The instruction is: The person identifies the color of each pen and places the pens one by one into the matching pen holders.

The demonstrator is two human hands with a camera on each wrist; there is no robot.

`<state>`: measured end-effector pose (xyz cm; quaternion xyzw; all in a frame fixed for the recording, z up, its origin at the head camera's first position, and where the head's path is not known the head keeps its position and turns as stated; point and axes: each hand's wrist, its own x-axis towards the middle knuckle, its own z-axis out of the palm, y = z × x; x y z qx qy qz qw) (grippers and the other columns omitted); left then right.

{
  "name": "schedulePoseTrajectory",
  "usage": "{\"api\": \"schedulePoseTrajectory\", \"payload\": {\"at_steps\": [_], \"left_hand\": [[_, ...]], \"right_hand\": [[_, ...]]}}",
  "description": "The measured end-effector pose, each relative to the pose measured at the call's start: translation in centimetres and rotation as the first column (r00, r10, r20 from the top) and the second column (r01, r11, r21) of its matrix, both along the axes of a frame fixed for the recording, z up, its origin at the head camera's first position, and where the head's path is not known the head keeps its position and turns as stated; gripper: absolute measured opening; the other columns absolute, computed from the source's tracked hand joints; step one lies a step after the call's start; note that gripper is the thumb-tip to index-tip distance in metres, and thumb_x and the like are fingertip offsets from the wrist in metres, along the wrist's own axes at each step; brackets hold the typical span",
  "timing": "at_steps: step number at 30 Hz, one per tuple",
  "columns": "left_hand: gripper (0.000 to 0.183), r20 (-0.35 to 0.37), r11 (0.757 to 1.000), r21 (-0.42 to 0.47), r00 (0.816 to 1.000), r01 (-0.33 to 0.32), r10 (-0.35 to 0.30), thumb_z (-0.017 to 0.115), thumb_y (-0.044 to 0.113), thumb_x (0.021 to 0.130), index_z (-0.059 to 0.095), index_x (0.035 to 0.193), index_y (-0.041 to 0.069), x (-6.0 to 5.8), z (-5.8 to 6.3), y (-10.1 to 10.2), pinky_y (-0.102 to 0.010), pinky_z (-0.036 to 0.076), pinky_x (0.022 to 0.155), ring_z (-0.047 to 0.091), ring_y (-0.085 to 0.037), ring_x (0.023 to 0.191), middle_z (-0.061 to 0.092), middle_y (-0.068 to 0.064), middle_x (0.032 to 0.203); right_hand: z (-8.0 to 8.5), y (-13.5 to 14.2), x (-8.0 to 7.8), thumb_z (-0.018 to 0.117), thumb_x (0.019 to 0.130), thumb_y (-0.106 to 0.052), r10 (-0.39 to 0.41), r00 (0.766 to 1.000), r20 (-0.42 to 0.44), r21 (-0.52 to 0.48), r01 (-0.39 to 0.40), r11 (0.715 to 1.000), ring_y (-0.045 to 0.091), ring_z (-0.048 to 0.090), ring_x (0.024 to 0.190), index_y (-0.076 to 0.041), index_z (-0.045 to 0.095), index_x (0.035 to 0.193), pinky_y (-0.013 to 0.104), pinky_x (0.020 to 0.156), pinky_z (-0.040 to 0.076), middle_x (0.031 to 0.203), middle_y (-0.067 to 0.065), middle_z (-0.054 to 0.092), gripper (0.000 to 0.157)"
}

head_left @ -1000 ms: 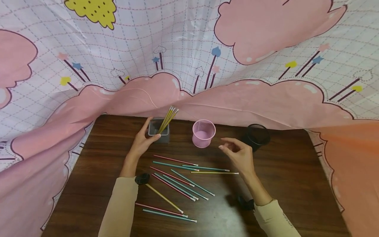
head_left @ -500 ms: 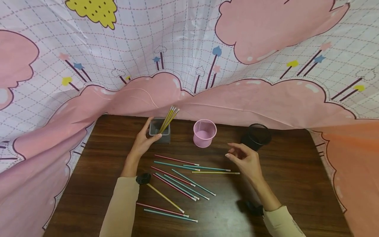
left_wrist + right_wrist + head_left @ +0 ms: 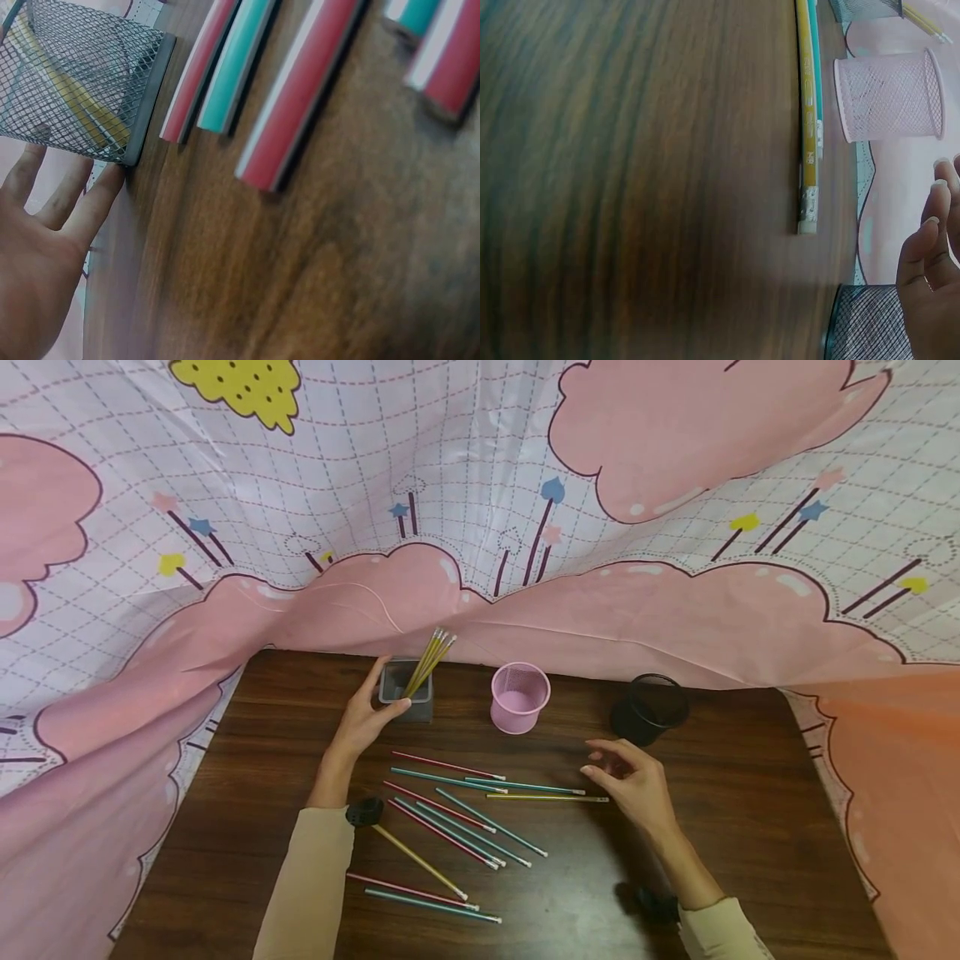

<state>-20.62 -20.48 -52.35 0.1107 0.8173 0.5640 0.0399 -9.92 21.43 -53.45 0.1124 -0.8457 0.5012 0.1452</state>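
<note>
My left hand (image 3: 360,722) holds a square grey mesh pencil holder (image 3: 418,711) at the back left, thumb at its front rim and fingers along its left side. Several yellow pencils (image 3: 429,663) lean to the right inside it, eraser ends up. In the left wrist view, fingertips touch the mesh holder (image 3: 82,75) near its base. My right hand (image 3: 637,785), fingers loosely bent and holding nothing, hovers above the table near the eraser end of a yellow pencil (image 3: 547,797). In the right wrist view that yellow pencil (image 3: 808,112) lies beside a teal one.
A round pink mesh cup (image 3: 517,717) stands at the back middle, a black mesh cup (image 3: 637,718) to its right. Several red, teal and yellow pencils lie across the dark wooden table (image 3: 750,818). A patterned cloth (image 3: 480,527) hangs behind the table.
My right hand has moved toward the right and nearer my body, from beside the pink cup to by the yellow pencil's eraser end. My left hand stays at the grey holder.
</note>
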Motion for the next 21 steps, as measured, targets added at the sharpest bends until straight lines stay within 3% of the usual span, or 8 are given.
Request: {"api": "schedulePoseTrajectory", "payload": {"at_steps": [4,8,15,21], "left_hand": [[0.077,0.001,1.0,-0.003,1.0,-0.004,0.004,0.066,0.03,0.084,0.019,0.146,0.026,0.0,-0.1,0.0,-0.063,0.024,0.094,0.026,-0.036,0.128,0.021,-0.005,0.149],[0.077,0.008,1.0,-0.005,1.0,-0.007,0.007,0.066,0.031,0.084,0.019,0.146,0.028,0.1,-0.1,0.0,-0.063,0.024,0.095,0.025,-0.035,0.129,0.02,-0.002,0.149],[0.076,0.043,1.0,-0.014,0.999,-0.008,0.009,0.065,0.034,0.084,0.018,0.144,0.038,0.0,-0.1,0.0,-0.062,0.023,0.096,0.022,-0.032,0.132,0.018,0.006,0.149],[0.076,0.04,1.0,-0.003,0.999,-0.01,0.01,0.065,0.033,0.084,0.019,0.144,0.036,-0.1,0.1,0.0,-0.063,0.024,0.095,0.023,-0.034,0.13,0.018,0.002,0.149]], "right_hand": [[-0.3,0.5,0.3,0.078,0.071,-0.013,0.0,0.999,0.048,0.025,-0.001,1.0,0.017,0.053,0.064,-0.015,0.068,0.103,0.023,0.054,0.044,0.083,0.005,0.064,0.034],[-1.0,1.4,0.8,0.077,0.072,-0.021,0.023,0.996,0.09,0.13,-0.035,0.991,0.017,0.057,0.072,-0.012,0.068,0.104,0.027,0.061,0.048,0.088,0.001,0.064,0.034],[-3.2,2.8,1.6,0.075,0.071,-0.042,0.032,0.991,0.132,0.352,-0.077,0.933,0.014,0.051,0.094,-0.021,0.068,0.104,0.035,0.078,0.041,0.102,-0.009,0.059,0.039],[-4.3,2.8,1.3,0.076,0.07,-0.041,0.078,0.988,0.136,0.378,-0.125,0.917,0.013,0.045,0.1,-0.025,0.069,0.1,0.038,0.084,0.036,0.104,-0.008,0.053,0.034]]}}
